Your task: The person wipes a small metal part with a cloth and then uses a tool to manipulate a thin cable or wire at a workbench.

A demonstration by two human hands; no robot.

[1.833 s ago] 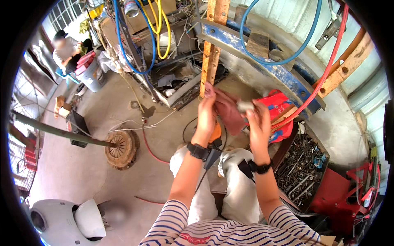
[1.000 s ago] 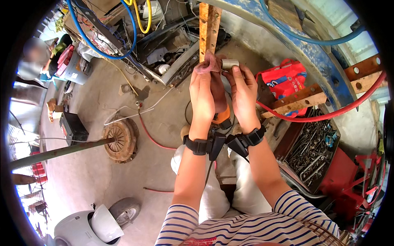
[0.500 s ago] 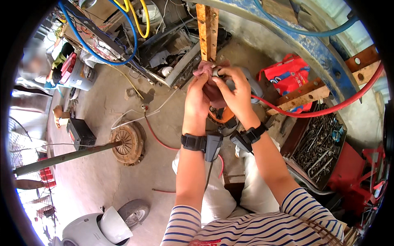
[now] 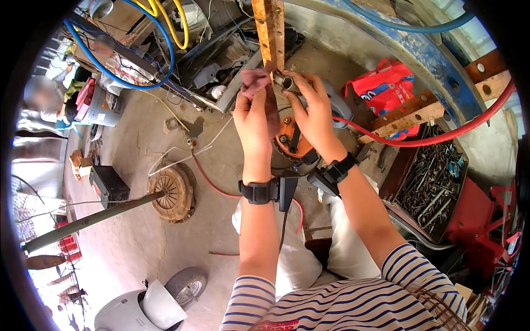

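My left hand (image 4: 251, 124) is closed on a maroon cloth (image 4: 255, 83), which hangs down behind my fingers. My right hand (image 4: 313, 113) grips a short silver metal cylinder (image 4: 287, 83), its hollow end showing, just to the right of the cloth. Below and beyond both hands sits an orange machine part (image 4: 289, 144) with a dark bar on it, beside a grey body partly hidden by my right hand. A rusty perforated post (image 4: 266, 27) rises just beyond the cylinder.
Around me are a red bag (image 4: 378, 96), red hose (image 4: 414, 144), blue steel beam (image 4: 419, 49), tool tray (image 4: 433, 193), round clutch plate (image 4: 172, 199), green pole (image 4: 94, 219), battery (image 4: 109, 185) and a small wheel (image 4: 186, 286). A seated person (image 4: 48, 113) is at the upper left.
Both hands have moved slightly left and up since half a second ago. My right hand has drawn the cylinder a little away from the cloth, uncovering more of the orange part.
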